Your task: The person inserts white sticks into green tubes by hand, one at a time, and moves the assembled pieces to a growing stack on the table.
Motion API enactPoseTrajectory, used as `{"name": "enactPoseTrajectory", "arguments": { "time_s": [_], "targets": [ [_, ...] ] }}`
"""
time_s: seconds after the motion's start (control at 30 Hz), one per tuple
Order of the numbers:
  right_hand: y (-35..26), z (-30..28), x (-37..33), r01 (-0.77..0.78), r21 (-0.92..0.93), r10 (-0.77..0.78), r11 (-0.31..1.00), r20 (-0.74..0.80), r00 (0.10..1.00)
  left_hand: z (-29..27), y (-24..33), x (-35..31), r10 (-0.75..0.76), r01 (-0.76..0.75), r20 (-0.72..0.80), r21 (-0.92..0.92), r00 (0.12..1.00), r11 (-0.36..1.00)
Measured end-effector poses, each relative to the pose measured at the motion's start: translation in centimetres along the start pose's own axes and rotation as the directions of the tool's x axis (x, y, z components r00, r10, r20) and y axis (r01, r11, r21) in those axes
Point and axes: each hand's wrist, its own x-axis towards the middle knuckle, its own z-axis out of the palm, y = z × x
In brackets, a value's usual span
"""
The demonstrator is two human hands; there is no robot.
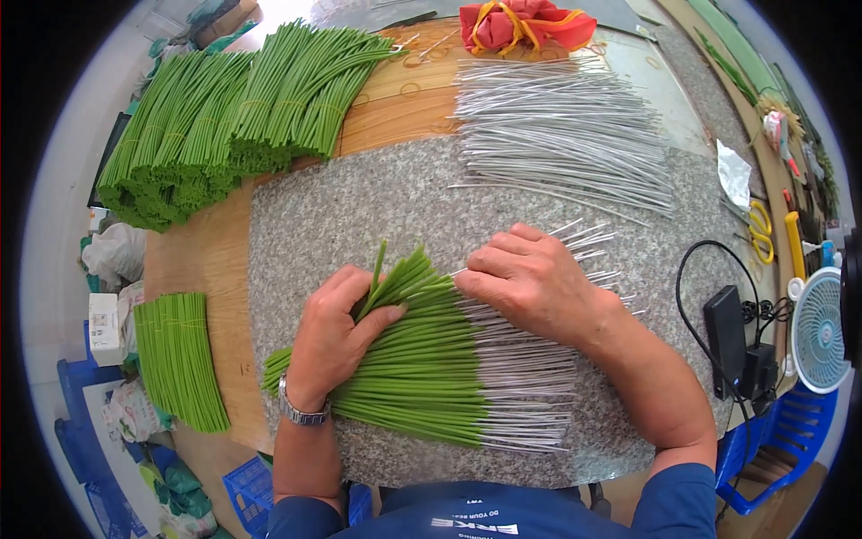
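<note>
My left hand (334,337), with a metal watch on its wrist, is closed around a small bunch of green tubes (409,280) whose ends fan out above the thumb. My right hand (530,274) pinches thin pale wires at the right ends of these tubes; wire tips show beyond its knuckles, and the fingertips are partly hidden. Under both hands lies a spread layer of green tubes with wires (409,395) sticking out of their right ends, on a grey speckled stone slab (359,207). Beyond my right hand lies a heap of loose silvery wires (561,126).
Tied bundles of green tubes (224,117) are stacked at the far left, with another bundle (182,359) nearer. A red bag (525,27) lies at the back. On the right are yellow scissors (760,232), a black power adapter (724,328) with cables and a small fan (819,331).
</note>
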Motion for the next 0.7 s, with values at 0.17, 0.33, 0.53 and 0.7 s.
{"name": "enactPoseTrajectory", "arguments": {
  "time_s": [0.17, 0.33, 0.53, 0.7],
  "targets": [
    [2.6, -1.2, -1.0, -0.292, -0.066, 0.278, 0.954, -0.163, 0.947, 0.2, 0.1, 0.0, 0.025, -0.025, -0.028, -0.013, 0.999, 1.000],
    [5.8, -2.9, -2.1, -0.486, -0.215, 0.473, 0.847, -0.111, 0.874, 0.0, 0.2, 0.0, 0.014, -0.013, -0.015, 0.023, 1.000, 1.000],
    [5.9, -3.0, -1.8, -0.428, -0.327, 0.449, 0.843, -0.012, 0.894, -0.1, 0.1, 0.0, -0.022, 0.022, -0.006, 0.028, 1.000, 0.999],
    [6.2, -3.4, -2.0, -0.359, -0.280, 0.358, 0.891, -0.055, 0.932, 0.1, 0.2, 0.1, -0.051, 0.051, -0.023, 0.018, 0.998, 0.999]
  ]
}}
